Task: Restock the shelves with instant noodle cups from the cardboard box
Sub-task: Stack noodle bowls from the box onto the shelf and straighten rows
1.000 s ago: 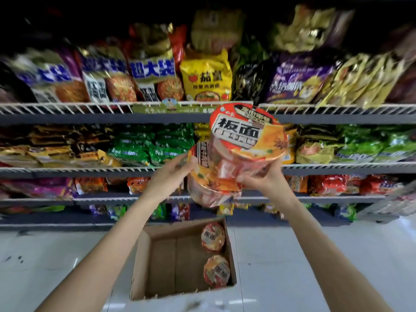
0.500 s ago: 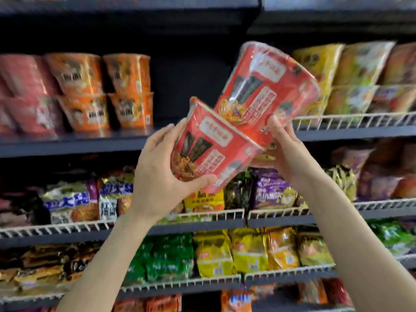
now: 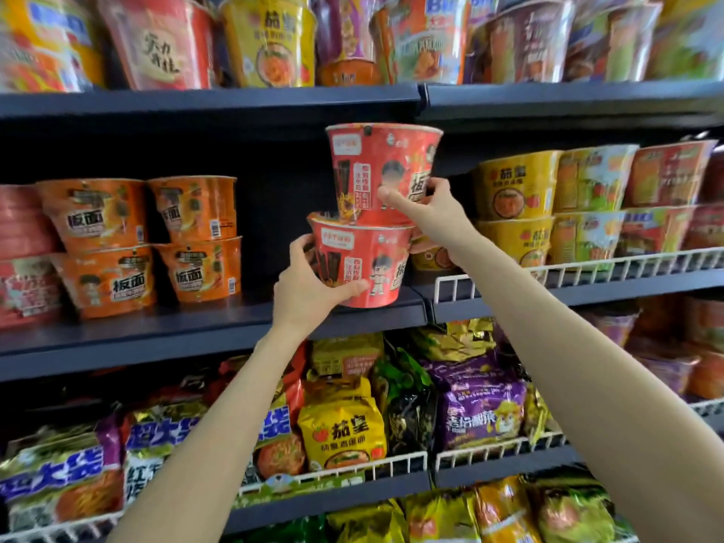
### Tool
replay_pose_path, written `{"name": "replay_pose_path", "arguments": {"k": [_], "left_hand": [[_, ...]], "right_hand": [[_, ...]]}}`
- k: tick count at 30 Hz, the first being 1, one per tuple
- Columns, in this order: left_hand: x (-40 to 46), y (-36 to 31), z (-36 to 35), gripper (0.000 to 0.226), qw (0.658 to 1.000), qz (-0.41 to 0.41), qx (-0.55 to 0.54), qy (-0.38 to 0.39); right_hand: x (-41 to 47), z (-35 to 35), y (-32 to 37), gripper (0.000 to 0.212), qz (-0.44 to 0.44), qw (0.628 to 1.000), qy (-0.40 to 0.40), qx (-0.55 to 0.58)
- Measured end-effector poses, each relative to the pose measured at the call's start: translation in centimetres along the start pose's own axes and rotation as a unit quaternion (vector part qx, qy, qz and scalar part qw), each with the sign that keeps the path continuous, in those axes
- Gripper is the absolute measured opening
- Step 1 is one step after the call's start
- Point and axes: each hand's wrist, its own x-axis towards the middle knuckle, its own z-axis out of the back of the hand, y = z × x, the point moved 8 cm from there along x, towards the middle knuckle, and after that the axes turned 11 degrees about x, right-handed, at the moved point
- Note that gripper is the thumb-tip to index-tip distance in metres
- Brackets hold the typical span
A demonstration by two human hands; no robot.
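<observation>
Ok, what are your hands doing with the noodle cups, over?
Left hand grips lower red cup. Right hand pinches upper red cup, stacked on it. Both over the shelf gap; orange cups left, yellow cups right.

Both arms bare, raised forward and upward, converging toward centre of view. Left hand point(image 3: 303, 290) palm inward, fingers and thumb curled round the side of the lower cup point(image 3: 362, 264), thumb across its front. Right hand point(image 3: 433, 213) higher, wrist slightly bent, thumb and fingers pinching the lower part of the upper cup point(image 3: 386, 170). Hands apart, not touching
</observation>
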Motion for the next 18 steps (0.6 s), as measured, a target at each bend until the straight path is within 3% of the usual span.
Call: {"name": "replay_pose_path", "arguments": {"k": [8, 15, 18], "left_hand": [[5.7, 3.3, -5.4, 0.104, 0.993, 0.08, 0.091, 0.013], [10.3, 6.2, -9.4, 0.096, 0.964, 0.14, 0.212, 0.082], [11.6, 6.8, -10.4, 0.104, 0.951, 0.162, 0.234, 0.12]], "right_hand": [[8.0, -3.0, -4.5, 0.114, 0.014, 0.996, 0.018, -0.089], [14.2, -5.1, -8.3, 0.096, -0.022, 0.987, 0.073, -0.145], [15.5, -5.7, -8.9, 0.09, 0.001, 0.98, 0.104, -0.169]]}}
